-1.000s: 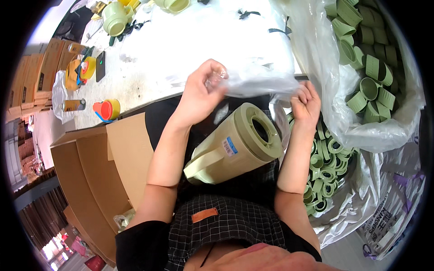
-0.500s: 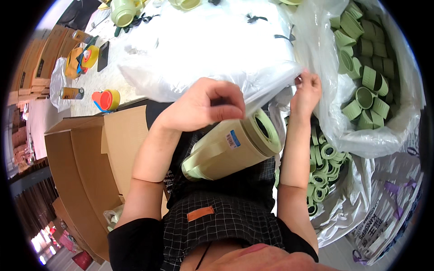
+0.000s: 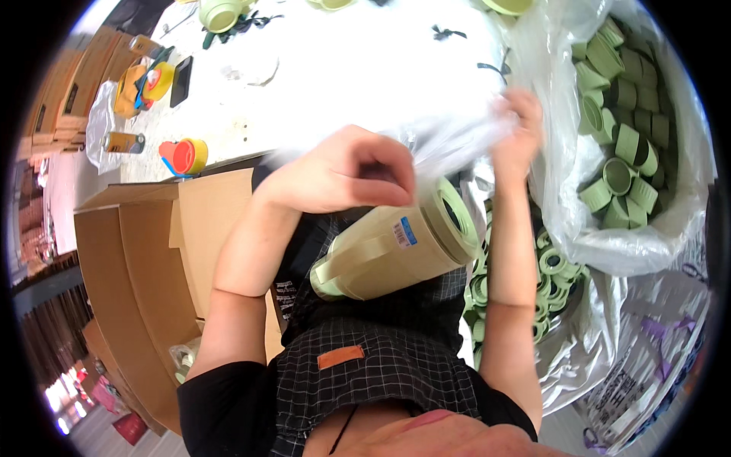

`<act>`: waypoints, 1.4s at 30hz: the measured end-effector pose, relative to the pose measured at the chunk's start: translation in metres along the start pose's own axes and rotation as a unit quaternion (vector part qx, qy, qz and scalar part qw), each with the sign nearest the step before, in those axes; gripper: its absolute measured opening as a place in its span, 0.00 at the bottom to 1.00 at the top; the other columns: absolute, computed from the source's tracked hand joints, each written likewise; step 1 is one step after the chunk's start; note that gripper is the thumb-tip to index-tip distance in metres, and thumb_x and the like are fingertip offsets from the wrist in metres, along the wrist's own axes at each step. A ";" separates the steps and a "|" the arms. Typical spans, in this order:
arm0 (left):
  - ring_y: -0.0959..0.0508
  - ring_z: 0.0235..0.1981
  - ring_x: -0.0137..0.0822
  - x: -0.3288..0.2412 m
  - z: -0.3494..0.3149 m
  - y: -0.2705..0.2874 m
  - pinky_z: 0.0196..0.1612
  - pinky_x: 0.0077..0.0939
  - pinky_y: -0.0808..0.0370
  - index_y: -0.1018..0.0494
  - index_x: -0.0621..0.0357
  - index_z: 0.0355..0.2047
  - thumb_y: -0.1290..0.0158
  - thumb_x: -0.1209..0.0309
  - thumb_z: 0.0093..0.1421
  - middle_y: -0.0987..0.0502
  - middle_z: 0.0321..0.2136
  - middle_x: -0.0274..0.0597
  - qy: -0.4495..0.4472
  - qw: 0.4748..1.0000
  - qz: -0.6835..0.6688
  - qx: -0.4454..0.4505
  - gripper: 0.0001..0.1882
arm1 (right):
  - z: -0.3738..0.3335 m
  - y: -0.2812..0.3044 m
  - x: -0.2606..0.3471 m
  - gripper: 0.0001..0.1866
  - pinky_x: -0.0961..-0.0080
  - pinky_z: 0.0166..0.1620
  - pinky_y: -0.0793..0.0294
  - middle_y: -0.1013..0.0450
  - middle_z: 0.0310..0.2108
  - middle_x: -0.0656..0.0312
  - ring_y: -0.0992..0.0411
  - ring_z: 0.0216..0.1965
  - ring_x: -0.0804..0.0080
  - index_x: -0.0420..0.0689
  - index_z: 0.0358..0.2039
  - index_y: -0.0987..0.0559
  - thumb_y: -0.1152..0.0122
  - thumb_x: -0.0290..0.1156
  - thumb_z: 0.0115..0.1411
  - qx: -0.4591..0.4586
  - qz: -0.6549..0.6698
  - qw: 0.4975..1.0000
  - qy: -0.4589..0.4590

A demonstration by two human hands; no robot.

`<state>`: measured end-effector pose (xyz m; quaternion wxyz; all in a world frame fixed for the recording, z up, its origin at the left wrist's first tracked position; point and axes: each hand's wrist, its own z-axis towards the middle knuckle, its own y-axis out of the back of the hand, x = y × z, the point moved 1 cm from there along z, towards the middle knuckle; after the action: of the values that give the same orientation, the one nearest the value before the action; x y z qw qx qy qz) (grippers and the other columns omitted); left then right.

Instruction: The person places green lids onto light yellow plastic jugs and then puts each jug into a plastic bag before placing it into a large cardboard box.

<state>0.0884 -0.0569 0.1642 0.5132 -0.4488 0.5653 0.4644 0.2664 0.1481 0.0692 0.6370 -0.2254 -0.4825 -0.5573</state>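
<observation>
A pale green jug (image 3: 373,255) with a handle and a blue-and-white label lies tilted across my lap, its ringed end up to the right. Above it, a thin clear plastic bag (image 3: 457,145) is stretched between my hands, blurred by motion. My left hand (image 3: 350,171) is closed in a curled pinch at the near edge of the film, just over the jug. On the bag's far right side, my right hand (image 3: 519,133) grips the film with bent, blurred fingers. Its fingertips are partly smeared.
An open cardboard box (image 3: 145,282) stands at my left. At the right, a plastic-lined container (image 3: 609,255) holds several green cup-like parts (image 3: 618,175), with green rings (image 3: 552,282) below. Tape rolls (image 3: 186,156), a phone (image 3: 181,81) and cans (image 3: 123,142) lie on the white table (image 3: 228,137).
The plastic film has swept off the table's left front toward the right, bunching between my hands. My right hand has risen slightly; my left hand and the jug have barely shifted.
</observation>
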 end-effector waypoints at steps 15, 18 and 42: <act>0.23 0.39 0.48 0.029 -0.111 -0.071 0.38 0.36 0.23 0.31 0.55 0.53 0.34 0.59 0.46 0.27 0.39 0.48 -0.188 0.844 0.395 -0.311 0.35 | -0.231 -0.025 0.049 0.25 0.62 0.56 0.29 0.29 0.52 0.45 0.29 0.51 0.55 0.33 0.58 0.33 0.47 0.34 0.65 0.173 -0.111 0.976 -0.071; 0.24 0.41 0.52 0.067 -0.182 -0.084 0.41 0.38 0.23 0.31 0.58 0.52 0.36 0.65 0.49 0.27 0.40 0.51 0.026 0.806 0.358 -0.470 0.30 | -0.259 -0.027 0.031 0.27 0.63 0.60 0.35 0.33 0.56 0.45 0.33 0.57 0.56 0.32 0.60 0.36 0.44 0.28 0.62 0.351 0.071 0.923 -0.141; 0.20 0.37 0.53 0.347 -0.753 -0.135 0.41 0.45 0.24 0.22 0.63 0.39 0.49 0.59 0.59 0.19 0.36 0.57 0.586 0.681 0.241 -0.366 0.19 | -0.291 -0.079 0.132 0.17 0.75 0.51 0.27 0.24 0.42 0.58 0.28 0.42 0.75 0.37 0.52 0.27 0.41 0.20 0.62 0.521 0.127 0.820 -0.202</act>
<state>0.0733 -0.8324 -0.1585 -0.2582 -0.6295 0.6240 0.3844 0.2874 -0.1790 0.0372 0.6125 -0.0266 -0.7861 -0.0792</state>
